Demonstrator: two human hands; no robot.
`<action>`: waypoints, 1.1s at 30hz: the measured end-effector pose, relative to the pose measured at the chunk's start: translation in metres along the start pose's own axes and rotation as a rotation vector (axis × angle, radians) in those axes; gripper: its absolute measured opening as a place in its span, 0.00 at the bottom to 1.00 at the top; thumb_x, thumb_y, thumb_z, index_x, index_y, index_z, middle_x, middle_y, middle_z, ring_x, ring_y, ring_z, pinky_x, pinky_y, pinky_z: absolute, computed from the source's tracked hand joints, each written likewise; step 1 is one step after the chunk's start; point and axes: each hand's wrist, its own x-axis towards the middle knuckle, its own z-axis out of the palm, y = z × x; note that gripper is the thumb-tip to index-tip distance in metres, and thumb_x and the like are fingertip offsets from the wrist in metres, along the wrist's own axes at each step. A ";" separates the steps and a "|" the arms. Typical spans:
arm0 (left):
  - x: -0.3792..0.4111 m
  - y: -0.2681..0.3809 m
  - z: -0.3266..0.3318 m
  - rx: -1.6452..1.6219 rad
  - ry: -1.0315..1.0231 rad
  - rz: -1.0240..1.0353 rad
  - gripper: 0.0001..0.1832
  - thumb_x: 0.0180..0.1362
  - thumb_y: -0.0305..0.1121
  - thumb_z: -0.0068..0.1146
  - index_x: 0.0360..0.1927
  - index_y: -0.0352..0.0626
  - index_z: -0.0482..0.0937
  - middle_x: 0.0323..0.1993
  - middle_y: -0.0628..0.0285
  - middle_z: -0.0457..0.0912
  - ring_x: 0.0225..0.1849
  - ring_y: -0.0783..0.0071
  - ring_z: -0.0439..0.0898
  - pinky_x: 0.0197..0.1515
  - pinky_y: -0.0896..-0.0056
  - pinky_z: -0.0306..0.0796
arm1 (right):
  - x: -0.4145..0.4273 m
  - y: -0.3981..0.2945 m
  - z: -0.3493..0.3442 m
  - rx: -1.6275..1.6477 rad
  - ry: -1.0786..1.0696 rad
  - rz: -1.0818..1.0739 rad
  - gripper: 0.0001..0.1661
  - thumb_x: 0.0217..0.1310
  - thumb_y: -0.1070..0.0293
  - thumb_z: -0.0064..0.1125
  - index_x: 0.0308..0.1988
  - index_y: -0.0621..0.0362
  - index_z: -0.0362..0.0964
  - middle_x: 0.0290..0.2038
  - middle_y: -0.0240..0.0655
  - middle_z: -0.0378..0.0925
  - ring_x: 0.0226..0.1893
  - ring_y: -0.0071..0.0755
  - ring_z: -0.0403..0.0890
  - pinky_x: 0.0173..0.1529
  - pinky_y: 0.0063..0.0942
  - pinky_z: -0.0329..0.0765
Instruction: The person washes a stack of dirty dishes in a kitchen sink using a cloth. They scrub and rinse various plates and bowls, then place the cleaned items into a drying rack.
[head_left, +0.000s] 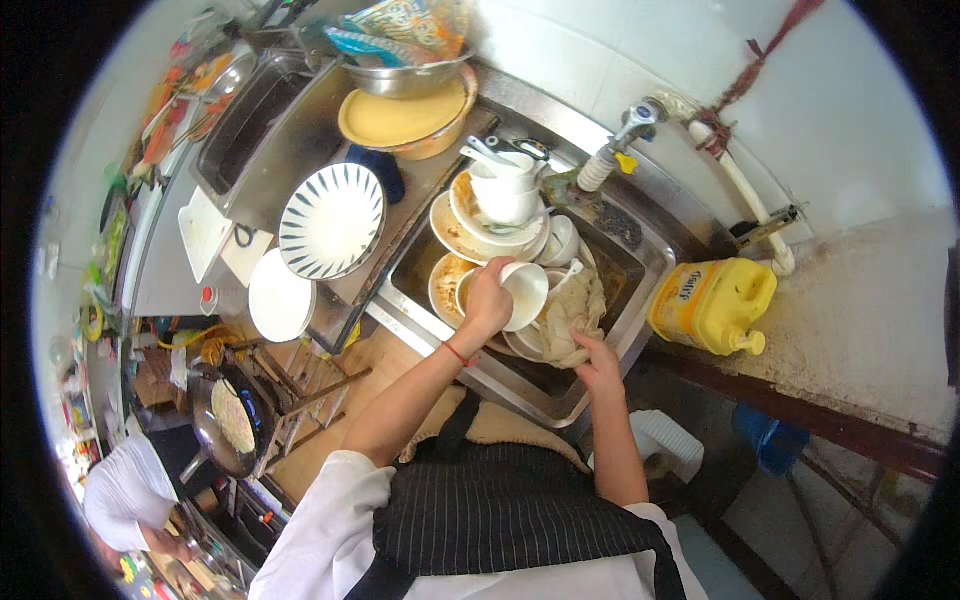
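Note:
A white bowl (529, 292) is gripped at its rim by my left hand (489, 300), over the stainless steel sink (654, 281). On the right, my right hand (598, 361) holds the edge of a beige cloth (576, 319) draped over dishes. Food-stained plates (454, 232) fill the sink, with white bowls (506, 201) stacked on top of them. White spoons (487, 155) rest in the uppermost bowl. One soiled dish (448, 283) lies beside my left hand, partly hidden by it.
A tap (634, 127) rises behind the sink. To the right stands a yellow detergent jug (709, 304). A striped-rim plate (334, 221) and white plates (281, 296) sit left, near a covered basin (405, 116). At lower left, a person (131, 491) is by a wok (225, 420).

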 end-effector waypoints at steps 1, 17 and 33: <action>-0.001 -0.003 -0.001 0.015 0.029 0.001 0.26 0.47 0.14 0.40 0.52 0.39 0.74 0.44 0.46 0.79 0.48 0.53 0.79 0.52 0.60 0.70 | 0.001 0.001 -0.001 -0.052 -0.002 -0.039 0.31 0.60 0.70 0.60 0.60 0.64 0.60 0.58 0.38 0.68 0.56 0.40 0.72 0.60 0.39 0.71; -0.035 0.001 0.007 -0.088 0.041 -0.075 0.22 0.53 0.26 0.54 0.54 0.49 0.76 0.42 0.47 0.80 0.42 0.57 0.80 0.47 0.62 0.73 | -0.059 -0.010 0.069 -0.618 -0.248 -0.221 0.22 0.57 0.80 0.49 0.53 0.63 0.64 0.52 0.38 0.70 0.45 0.31 0.76 0.37 0.29 0.79; -0.002 0.011 0.022 -0.277 -0.005 0.065 0.22 0.47 0.18 0.44 0.45 0.44 0.82 0.38 0.47 0.83 0.41 0.54 0.82 0.45 0.62 0.73 | 0.047 0.016 0.058 -1.264 0.049 -0.955 0.30 0.47 0.78 0.61 0.52 0.61 0.63 0.52 0.51 0.67 0.51 0.54 0.72 0.51 0.40 0.71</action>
